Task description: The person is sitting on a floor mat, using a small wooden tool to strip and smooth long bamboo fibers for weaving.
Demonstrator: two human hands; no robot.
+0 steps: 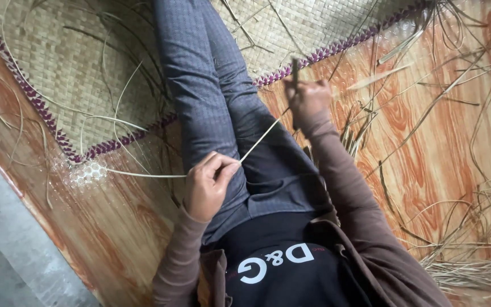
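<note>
Reed strip (259,138), pale and thin, runs taut across the person's lap between the two hands, slanting from low on the left up toward the right. A longer pale strand (143,174) carries on past the left hand over the wood-patterned floor (427,142) toward the corner of the woven mat (58,68) with its purple zigzag edge.

From here the strip could snap or fray, I judge, if the pull grows uneven, since it is stretched thin and unsupported over the grey trousers (211,96). The dark blade-like tool (295,74) sits close to the right fingers, so a slip along the strip might nick them. Loose dry strands (473,250) lying about the floor could also tangle with the free end.

Left hand (208,185) is curled, thumb and forefinger pinching the strip where it meets the long strand. Right hand (308,99) is closed in a fist around the dark tool, which stands upright above the knuckles, and the strip's upper end reaches this hand; whether the fingers grip the strip too is hidden by blur.
</note>
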